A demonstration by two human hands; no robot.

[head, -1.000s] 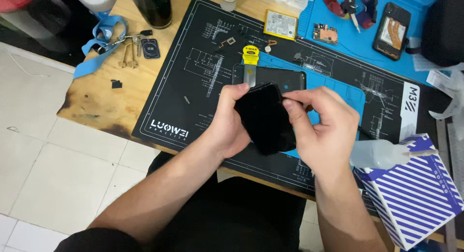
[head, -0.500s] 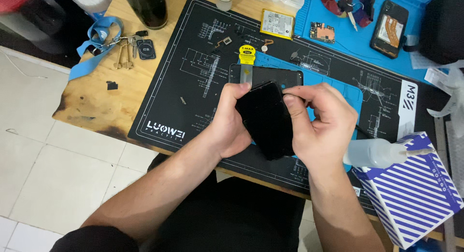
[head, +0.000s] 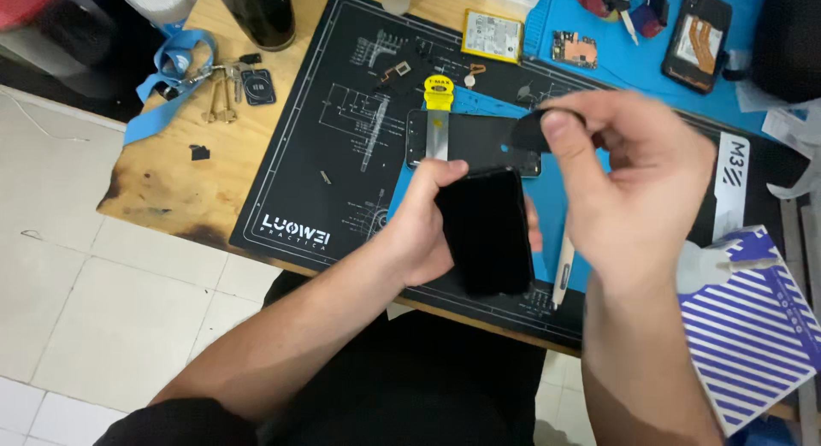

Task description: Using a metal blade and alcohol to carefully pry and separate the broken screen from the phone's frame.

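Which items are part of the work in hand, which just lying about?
In hand:
left hand holding black glossy phone screen
right hand pinching small black flat piece

Lying about:
blue lanyard with metal keys
yellow rectangular battery
blue-striped white box

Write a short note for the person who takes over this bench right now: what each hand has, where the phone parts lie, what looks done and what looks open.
Left hand: grips a black phone screen panel, held over the black work mat.
Right hand: raised, pinching a small dark piece between thumb and finger; motion blur hides what it is.
On the mat: a dark phone body with a yellow-handled flat pry tool across it, a pen-like tool on the blue mat.
Further back: battery, small circuit board, an opened phone.
Done: panel is off the body.
Open: parts lie unassembled.
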